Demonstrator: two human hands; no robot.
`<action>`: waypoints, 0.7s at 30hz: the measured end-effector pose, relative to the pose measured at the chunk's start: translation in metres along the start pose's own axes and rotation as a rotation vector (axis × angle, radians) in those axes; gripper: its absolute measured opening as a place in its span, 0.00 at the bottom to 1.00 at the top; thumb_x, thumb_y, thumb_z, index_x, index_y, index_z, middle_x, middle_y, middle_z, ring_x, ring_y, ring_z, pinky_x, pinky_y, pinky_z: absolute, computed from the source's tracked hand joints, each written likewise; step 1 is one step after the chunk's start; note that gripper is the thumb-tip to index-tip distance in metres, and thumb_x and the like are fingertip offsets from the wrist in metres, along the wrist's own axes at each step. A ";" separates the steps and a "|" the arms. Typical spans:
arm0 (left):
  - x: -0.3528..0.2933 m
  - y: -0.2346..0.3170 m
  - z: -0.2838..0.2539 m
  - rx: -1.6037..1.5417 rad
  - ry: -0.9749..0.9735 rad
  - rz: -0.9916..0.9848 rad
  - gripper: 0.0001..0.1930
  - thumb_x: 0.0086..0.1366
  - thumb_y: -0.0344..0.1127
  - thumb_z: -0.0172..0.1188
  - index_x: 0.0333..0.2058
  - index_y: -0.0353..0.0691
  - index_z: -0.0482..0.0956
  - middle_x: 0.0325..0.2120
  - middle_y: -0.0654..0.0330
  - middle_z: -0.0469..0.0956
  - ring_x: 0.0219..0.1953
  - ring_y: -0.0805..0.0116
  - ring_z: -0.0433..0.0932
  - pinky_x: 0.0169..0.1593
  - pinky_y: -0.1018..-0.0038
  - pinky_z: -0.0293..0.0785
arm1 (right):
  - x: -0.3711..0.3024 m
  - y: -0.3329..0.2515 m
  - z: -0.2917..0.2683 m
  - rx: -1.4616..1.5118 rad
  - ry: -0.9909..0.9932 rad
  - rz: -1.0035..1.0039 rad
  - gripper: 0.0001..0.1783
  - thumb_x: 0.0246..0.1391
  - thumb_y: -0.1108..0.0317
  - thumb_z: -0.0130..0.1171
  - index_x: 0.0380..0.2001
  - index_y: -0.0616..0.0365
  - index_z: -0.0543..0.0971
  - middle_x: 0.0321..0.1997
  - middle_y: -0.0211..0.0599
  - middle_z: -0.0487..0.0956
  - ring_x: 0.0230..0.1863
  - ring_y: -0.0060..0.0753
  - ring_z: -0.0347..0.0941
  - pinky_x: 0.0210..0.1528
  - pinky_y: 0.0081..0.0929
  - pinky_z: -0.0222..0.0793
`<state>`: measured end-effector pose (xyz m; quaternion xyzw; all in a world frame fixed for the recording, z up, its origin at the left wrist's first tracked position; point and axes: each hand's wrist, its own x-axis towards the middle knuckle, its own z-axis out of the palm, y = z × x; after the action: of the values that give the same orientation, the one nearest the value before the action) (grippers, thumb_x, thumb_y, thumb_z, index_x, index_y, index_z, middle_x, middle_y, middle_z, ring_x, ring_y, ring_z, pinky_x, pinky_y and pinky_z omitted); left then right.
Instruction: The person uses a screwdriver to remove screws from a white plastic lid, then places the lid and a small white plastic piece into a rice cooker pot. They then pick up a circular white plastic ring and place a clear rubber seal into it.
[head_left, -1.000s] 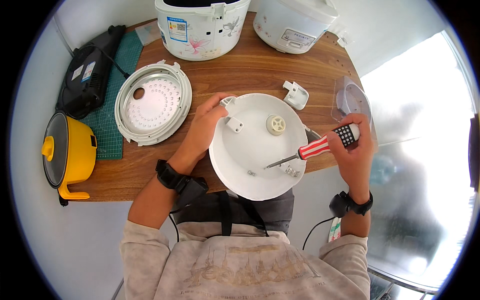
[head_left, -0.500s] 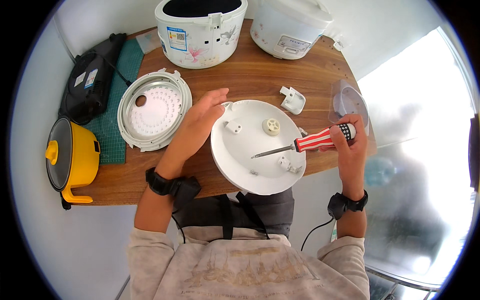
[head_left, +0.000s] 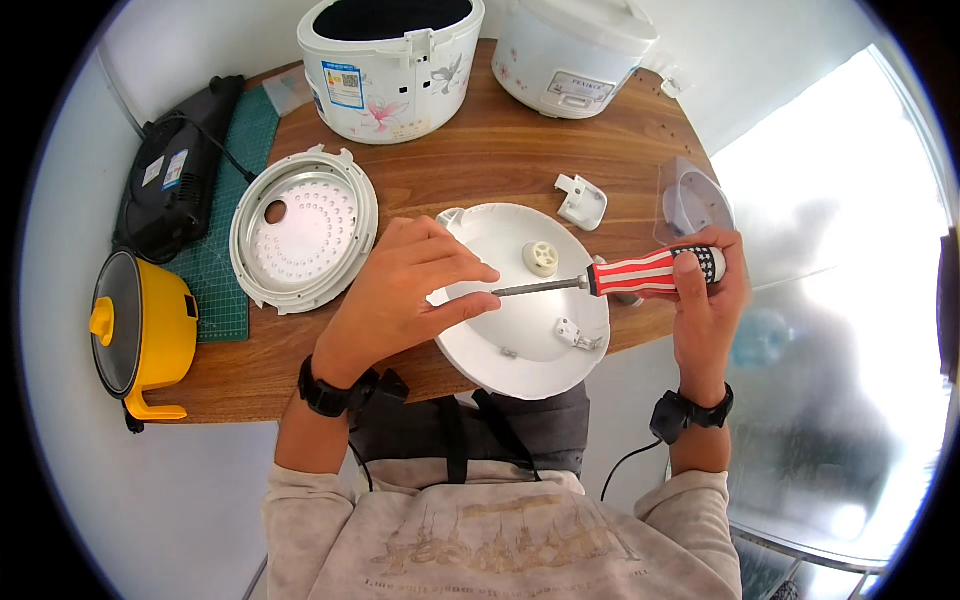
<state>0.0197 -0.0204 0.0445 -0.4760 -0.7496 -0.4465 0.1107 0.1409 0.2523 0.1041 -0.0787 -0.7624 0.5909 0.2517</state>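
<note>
My right hand [head_left: 708,295] grips a screwdriver [head_left: 655,273] with a red-and-white striped, star-patterned handle, its shaft pointing left. At its tip, the thumb and forefinger of my left hand [head_left: 395,285] close together; whatever sits between them is too small to make out. Below both hands lies a round white lid shell [head_left: 535,375], hollow side up, overhanging the table's front edge. Inside it are a cream round knob [head_left: 541,259], a small white bracket [head_left: 577,335] and tiny metal pieces [head_left: 509,352]. My left hand covers the shell's left part.
A white ring-shaped lid part [head_left: 240,245] with a dimpled plate lies left. Behind stand an open rice cooker [head_left: 425,100] and a closed one [head_left: 560,60]. A yellow pot [head_left: 165,330], black appliance [head_left: 165,185], green mat [head_left: 222,300], white latch piece [head_left: 582,203] and clear container [head_left: 695,205] surround the work.
My left hand has left the shell's rim and come right and down to the screwdriver's tip. The screwdriver has risen slightly and is now more level.
</note>
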 end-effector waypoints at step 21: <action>-0.007 -0.002 0.000 -0.109 -0.300 0.066 0.05 0.54 0.32 0.73 0.31 0.45 0.88 0.41 0.68 0.83 0.51 0.60 0.74 0.58 0.63 0.68 | 0.005 0.003 -0.026 -0.175 0.172 -0.147 0.17 0.63 0.61 0.65 0.44 0.60 0.72 0.34 0.27 0.75 0.34 0.13 0.68 0.36 0.14 0.69</action>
<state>0.0216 -0.0250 0.0397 -0.5671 -0.7162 -0.4065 -0.0138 0.1482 0.2779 0.1078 -0.0946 -0.7905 0.4931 0.3507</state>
